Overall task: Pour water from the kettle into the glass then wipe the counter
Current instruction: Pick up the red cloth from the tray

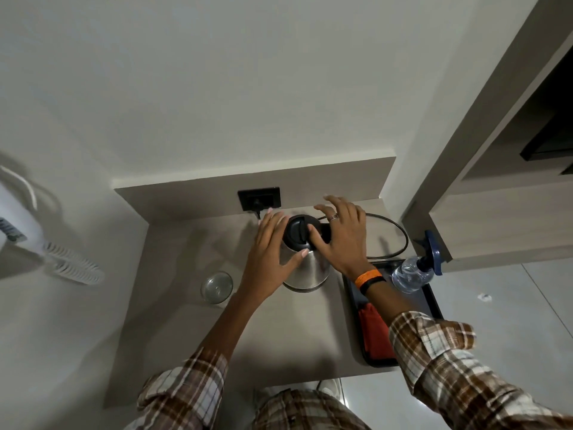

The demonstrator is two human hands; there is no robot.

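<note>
My left hand (273,243) and right hand (339,234), fingers spread, flank the steel kettle (305,259) at the frame's centre, my right thumb on its black lid (297,232). The glass (216,287) stands lower left of it on the counter (186,321).

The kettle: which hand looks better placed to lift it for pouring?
Probably the right hand: it sits over the kettle handle side, thumb on the lid. The left hand only steadies the body, and the glass stands to its left.
</note>
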